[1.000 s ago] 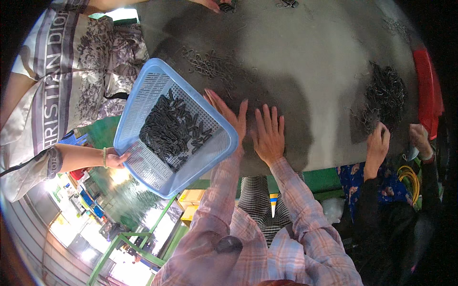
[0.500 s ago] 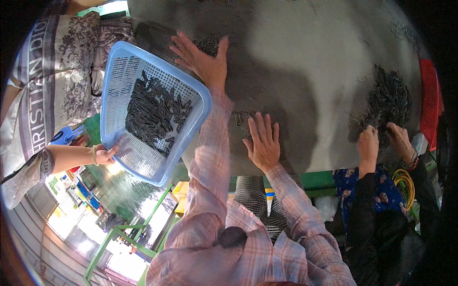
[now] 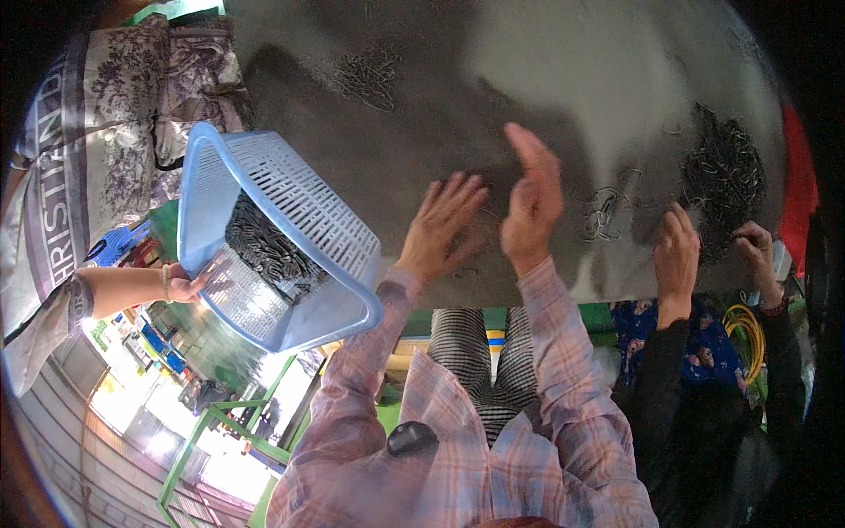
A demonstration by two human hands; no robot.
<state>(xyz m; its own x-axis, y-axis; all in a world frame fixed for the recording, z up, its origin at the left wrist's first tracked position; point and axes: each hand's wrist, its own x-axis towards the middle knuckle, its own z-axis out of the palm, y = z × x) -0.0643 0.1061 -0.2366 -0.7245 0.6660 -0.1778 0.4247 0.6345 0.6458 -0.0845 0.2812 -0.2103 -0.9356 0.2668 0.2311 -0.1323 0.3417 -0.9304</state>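
My left hand [image 3: 444, 227] lies flat on the grey table [image 3: 546, 79] with fingers spread, holding nothing. My right hand [image 3: 531, 201] stands on its edge beside it, fingers together and extended, empty. Just left of my left hand a light blue slotted plastic basket [image 3: 282, 238] is tilted, with a heap of small dark metal pieces [image 3: 260, 249] inside. A neighbouring person's hand [image 3: 185, 286] holds the basket's lower rim. A few dark pieces [image 3: 603, 211] lie on the table to the right of my right hand.
Another person's two hands [image 3: 678, 255] work at a big pile of dark pieces [image 3: 726, 176] at the right. A thin scatter of pieces [image 3: 365, 75] lies at the far side. A person in a patterned garment [image 3: 97, 141] stands at the left. A green frame [image 3: 220, 422] is below.
My left hand pulled back from far across the table to rest near my right hand. My right hand turned from flat onto its edge. The basket tipped steeper and swung to my left.
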